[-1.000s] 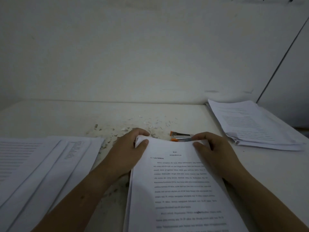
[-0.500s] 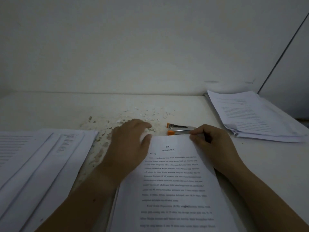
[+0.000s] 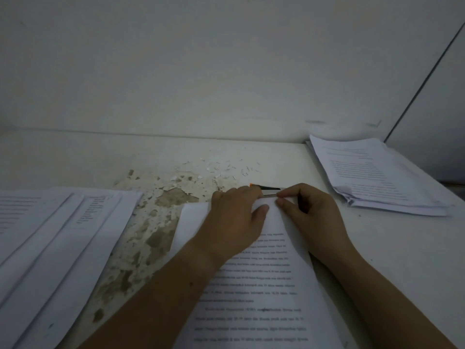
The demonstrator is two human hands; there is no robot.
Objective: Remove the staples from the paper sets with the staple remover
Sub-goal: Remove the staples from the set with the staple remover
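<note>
While looking down over the table (image 3: 392, 260), white and flaking in the middle, note three lots of paper on it. At far left, a fanned pile (image 3: 50, 235); at far right, toward the back, a stack (image 3: 372, 172); between them, straight ahead and under both hands, the set (image 3: 264, 285) in work, printed side up, top edge away. Judge the set light and limp: thin sheets, apt to slide on the smooth top and to tear at the staple if tugged, so pin it flat close to the stapled edge and lift nothing by a single sheet. Just beyond that top edge, touching or nearly touching it, the remover (image 3: 270, 189), small, in orange, black and silver, lying flat; likely stiff and light, best taken by its body with the silver tip toward the staple. Farther back, well clear, a scatter of loose staples (image 3: 226, 168). Left hand (image 3: 234, 222): lying across the set's upper part, thumb pressed on the page, fingers curled over the top edge, so pinching the sheets; fingertips hidden, contact with the remover not to be told. Right hand (image 3: 312, 215): curled, thumb and forefinger nipping the top edge, forefinger tip right against the silver tip. Staple in the set hidden or too small to see.
</note>
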